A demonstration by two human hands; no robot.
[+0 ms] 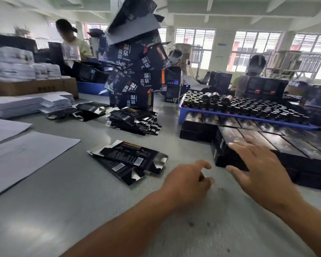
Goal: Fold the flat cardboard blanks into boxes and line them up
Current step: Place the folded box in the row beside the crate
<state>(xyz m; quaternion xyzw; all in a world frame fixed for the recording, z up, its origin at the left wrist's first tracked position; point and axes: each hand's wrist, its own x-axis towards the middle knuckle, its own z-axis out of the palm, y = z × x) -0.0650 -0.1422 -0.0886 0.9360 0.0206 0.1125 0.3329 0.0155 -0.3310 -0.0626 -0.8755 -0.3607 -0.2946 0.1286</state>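
Observation:
A few flat black cardboard blanks (pixel 130 160) lie on the grey table (pixel 63 201) left of centre. A bigger heap of blanks (pixel 135 121) sits further back. Folded black boxes (pixel 278 145) stand lined up in rows at the right. My right hand (pixel 258 169) is spread with straight fingers, its fingertips touching the nearest folded box (pixel 228 158) at the row's left end. My left hand (pixel 189 180) hovers just above the table between the blanks and the boxes, fingers loosely curled and holding nothing.
A tall leaning stack of printed black cartons (pixel 135 71) rises behind the blanks. A blue tray (pixel 230 115) of dark bottles sits behind the folded boxes. White sheets (pixel 22 156) lie at the left. Other people work across the table.

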